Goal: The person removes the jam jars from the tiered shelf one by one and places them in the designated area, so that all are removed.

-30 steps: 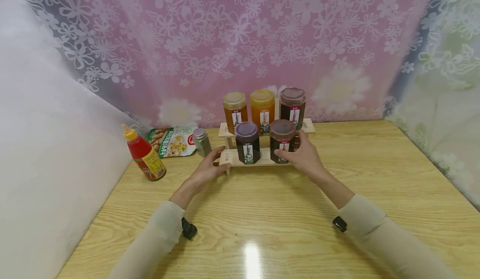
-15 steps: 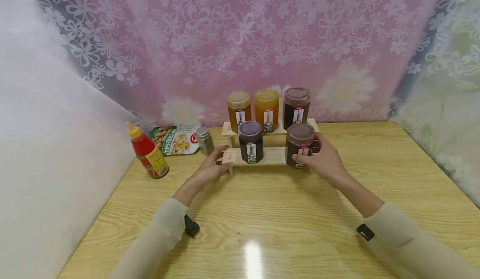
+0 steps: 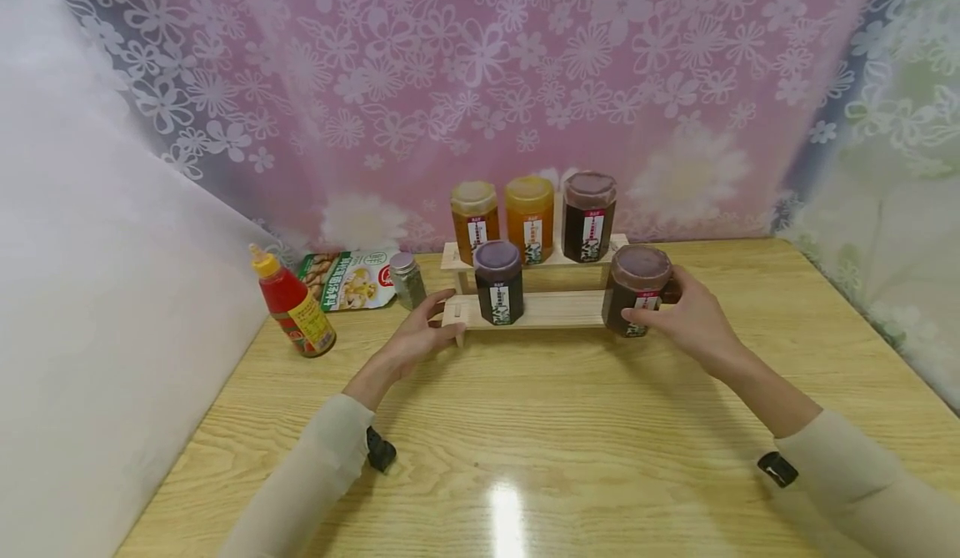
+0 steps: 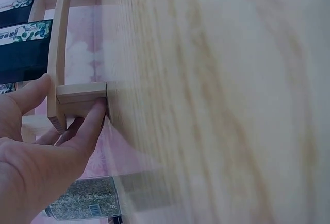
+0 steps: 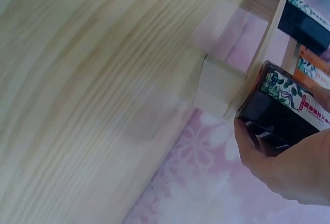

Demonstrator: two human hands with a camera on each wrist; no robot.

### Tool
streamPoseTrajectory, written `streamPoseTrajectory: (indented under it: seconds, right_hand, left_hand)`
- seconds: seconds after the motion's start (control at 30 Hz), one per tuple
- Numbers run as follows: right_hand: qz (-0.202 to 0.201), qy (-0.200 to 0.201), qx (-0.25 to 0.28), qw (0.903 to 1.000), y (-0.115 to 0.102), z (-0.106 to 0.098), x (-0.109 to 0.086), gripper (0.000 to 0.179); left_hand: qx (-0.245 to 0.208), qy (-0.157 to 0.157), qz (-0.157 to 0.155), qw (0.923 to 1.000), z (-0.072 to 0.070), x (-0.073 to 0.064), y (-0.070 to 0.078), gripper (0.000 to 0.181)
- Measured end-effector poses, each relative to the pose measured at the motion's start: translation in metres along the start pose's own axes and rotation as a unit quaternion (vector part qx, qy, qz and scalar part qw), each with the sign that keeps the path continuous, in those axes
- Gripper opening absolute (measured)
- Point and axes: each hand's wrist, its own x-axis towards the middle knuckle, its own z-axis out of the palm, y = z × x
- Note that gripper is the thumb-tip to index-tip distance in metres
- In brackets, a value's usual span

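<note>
My right hand [image 3: 693, 320] grips a dark jam jar [image 3: 627, 295] from its right side, at the right end of the lower step of a small two-step wooden rack [image 3: 558, 311]. In the right wrist view the jar [image 5: 281, 113] lies between thumb and fingers, its base close to the rack's board. At the rack's left end my left hand [image 3: 412, 339] holds the lower board; the left wrist view shows the thumb on top and fingers around the leg [image 4: 82, 92]. A purple-lidded dark jar [image 3: 498, 287] stands on the lower step's left part.
On the upper step stand an amber jar [image 3: 475, 220], an orange jar [image 3: 529, 218] and a dark jar [image 3: 588, 216]. Left of the rack are a small spice jar [image 3: 407, 281], a green-and-white food packet [image 3: 352, 281] and a red sauce bottle [image 3: 295, 308]. A flowered curtain [image 3: 480, 82] hangs behind.
My right hand has moved the dark jar rightward along the lower step, from near its middle to its right end. The left hand stays at the rack's left end.
</note>
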Motion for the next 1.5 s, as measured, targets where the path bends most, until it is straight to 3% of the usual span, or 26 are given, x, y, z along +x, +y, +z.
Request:
streamPoseTrajectory:
  seconds: [0.47, 0.87, 1.3, 1.5]
  right_hand:
    - [0.02, 0.008, -0.015, 0.9997, 0.027, -0.037, -0.002, 0.087]
    - [0.045, 0.031, -0.054, 0.997, 0.076, -0.071, 0.0, 0.089]
    - [0.089, 0.039, -0.045, 0.9942, 0.117, -0.104, 0.008, 0.096]
    - [0.11, 0.031, 0.004, 0.9934, 0.128, -0.119, 0.013, 0.102]
  left_hand:
    - [-0.005, -0.018, 0.001, 0.9998, -0.002, 0.0, 0.002, 0.072]
    - [0.022, -0.018, 0.0, 0.9996, -0.003, -0.001, 0.003, 0.073]
    - [0.036, -0.019, -0.002, 0.9992, -0.004, -0.001, 0.005, 0.073]
    - [0.044, -0.024, 0.003, 0.9988, -0.003, -0.002, 0.007, 0.072]
